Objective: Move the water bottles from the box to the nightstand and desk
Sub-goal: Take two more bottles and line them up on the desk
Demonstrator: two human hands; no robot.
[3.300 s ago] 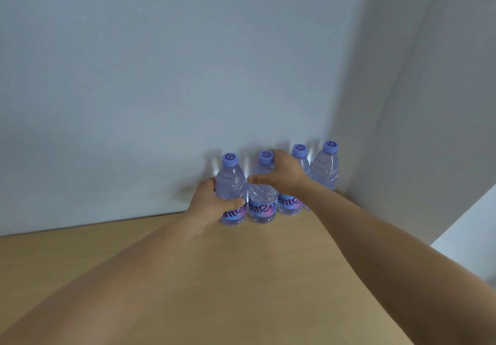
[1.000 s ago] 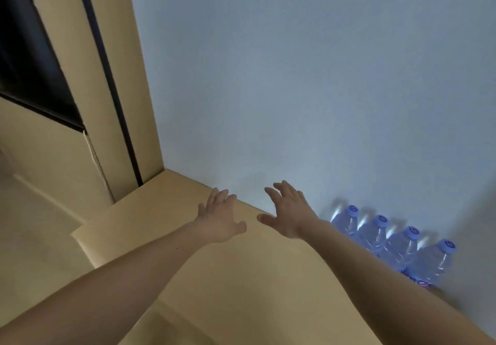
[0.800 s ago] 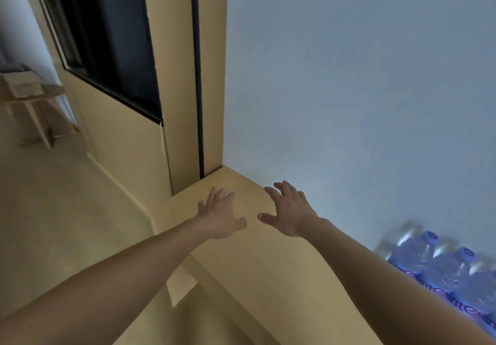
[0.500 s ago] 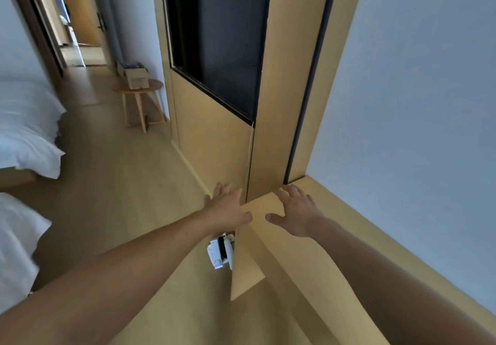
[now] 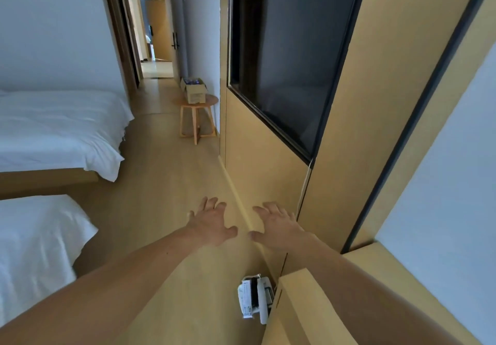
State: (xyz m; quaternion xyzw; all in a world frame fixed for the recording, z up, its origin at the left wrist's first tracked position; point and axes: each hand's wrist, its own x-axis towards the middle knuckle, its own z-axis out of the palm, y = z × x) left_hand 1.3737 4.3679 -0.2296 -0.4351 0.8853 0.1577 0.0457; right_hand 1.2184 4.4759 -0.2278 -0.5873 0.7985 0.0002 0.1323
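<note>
A pale wooden floor (image 5: 161, 183) runs from the person toward an open doorway (image 5: 155, 30) at the far end. On the left side stand two beds with white sheets, the far bed (image 5: 53, 130) and the near bed (image 5: 32, 250), with a narrow gap between them. On the right rises a wooden wall panel (image 5: 268, 178) that carries a big dark screen (image 5: 290, 62). In the lower right corner is the desk worktop (image 5: 316, 318), light wood, and the right forearm passes over its near corner.

Far along the wall, just beside the panel, stands a small round worktop (image 5: 212, 101) on wooden legs. A cardboard box (image 5: 195, 93) sits on it, toward its far edge, with the flaps open. On the front of the box there is some print, too small to read.

On the floor, touching the corner of the desk worktop, lies a white device (image 5: 255, 297) with a label (its writing cannot be read).

The left hand (image 5: 210, 224) and the right hand (image 5: 276, 226) hang side by side over the floor, palms down, fingers spread, holding nothing.

The water bottles (image 5: 193, 81) are inside the box, well apart from the hands; only purple tops show, no brand legible.
</note>
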